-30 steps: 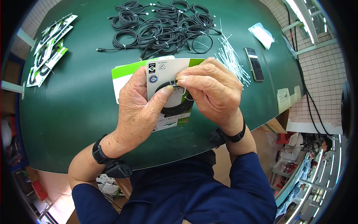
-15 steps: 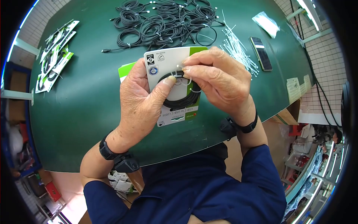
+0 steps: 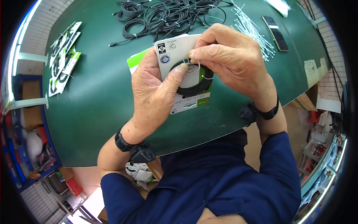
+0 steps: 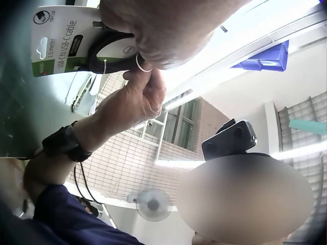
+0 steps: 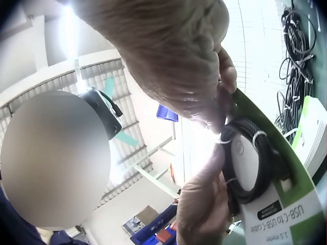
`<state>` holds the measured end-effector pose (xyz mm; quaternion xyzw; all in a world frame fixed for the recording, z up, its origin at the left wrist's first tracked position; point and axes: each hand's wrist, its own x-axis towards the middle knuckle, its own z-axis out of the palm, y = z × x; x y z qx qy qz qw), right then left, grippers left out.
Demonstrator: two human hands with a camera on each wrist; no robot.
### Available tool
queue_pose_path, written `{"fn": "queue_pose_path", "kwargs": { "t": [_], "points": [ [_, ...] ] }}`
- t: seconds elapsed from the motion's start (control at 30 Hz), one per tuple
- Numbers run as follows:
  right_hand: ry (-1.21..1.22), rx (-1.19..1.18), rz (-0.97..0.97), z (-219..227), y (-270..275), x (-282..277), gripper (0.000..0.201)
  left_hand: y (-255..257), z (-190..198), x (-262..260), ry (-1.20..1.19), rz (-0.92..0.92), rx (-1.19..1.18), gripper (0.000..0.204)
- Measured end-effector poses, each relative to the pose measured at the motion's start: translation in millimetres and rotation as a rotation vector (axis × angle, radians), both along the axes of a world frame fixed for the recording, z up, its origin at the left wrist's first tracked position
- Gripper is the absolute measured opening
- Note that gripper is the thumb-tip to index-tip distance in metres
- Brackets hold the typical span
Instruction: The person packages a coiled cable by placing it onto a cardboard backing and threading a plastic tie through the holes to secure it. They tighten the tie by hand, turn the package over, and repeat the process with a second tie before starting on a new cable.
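Note:
In the head view my left hand [image 3: 154, 89] grips a white and green printed card [image 3: 192, 106], its thumb pressing a coiled black USB-C cable [image 3: 197, 90] against the front. At the coil's upper edge, the thumb and fingers of my right hand [image 3: 238, 59] pinch a white cable tie [image 3: 200, 67] that curves round the coil. A second white tie [image 5: 259, 135] crosses the coil in the right wrist view. Print on the card reads "USB-C to USB-C cable". Both hands work close together above the green table [image 3: 93, 123].
Behind the hands lies a pile of coiled black cables [image 3: 164, 20]. Loose white cable ties [image 3: 248, 28] and a phone [image 3: 275, 33] are at the right. Carded cables [image 3: 65, 59] overlap at the left. More green and white cards [image 3: 137, 61] show under the held one.
The head view has shifted, so the table things appear higher and further right. The left hand keeps its grip on card and cable; the right fingers stay at the tie.

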<state>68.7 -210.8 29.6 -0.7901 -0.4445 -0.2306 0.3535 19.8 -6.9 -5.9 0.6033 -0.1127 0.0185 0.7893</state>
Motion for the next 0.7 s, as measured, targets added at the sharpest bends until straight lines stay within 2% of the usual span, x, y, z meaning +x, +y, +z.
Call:
{"fn": "queue_pose_path", "kwargs": {
  "t": [0.17, 0.27, 0.3, 0.4, 0.43, 0.53, 0.57, 0.67, 0.7],
  "points": [
    [0.034, -0.004, 0.036, 0, -12, 6, 0.020, 1, 0, 4, 0.010, -0.044, 0.042, 0.039],
    [0.137, 0.144, -0.153, 11, -17, 7, 0.010, 4, 3, 3, -0.018, -0.059, 0.064, 0.041],
    [0.134, 0.149, -0.159, 10, -20, 9, 0.010, 4, 6, 2, -0.030, -0.060, 0.064, 0.042],
    [0.596, 0.437, -0.267, 5, -30, 21, 0.009, 2, 13, -5, -0.053, -0.075, 0.066, 0.045],
    [0.594, 0.443, -0.278, -2, -32, 25, 0.009, 2, 14, -7, -0.055, -0.081, 0.074, 0.046],
    [1.082, 0.378, 0.185, -26, -29, 36, 0.015, 4, 16, -11, -0.051, -0.108, 0.094, 0.048],
    [1.084, 0.389, 0.177, -26, -26, 33, 0.015, 5, 16, -12, -0.057, -0.118, 0.101, 0.049],
    [1.471, 0.522, 0.477, -25, -12, 24, 0.018, 6, 16, -15, -0.075, -0.137, 0.120, 0.050],
    [1.466, 0.527, 0.476, -26, -12, 24, 0.018, 5, 15, -16, -0.086, -0.128, 0.121, 0.050]
  ]
}}
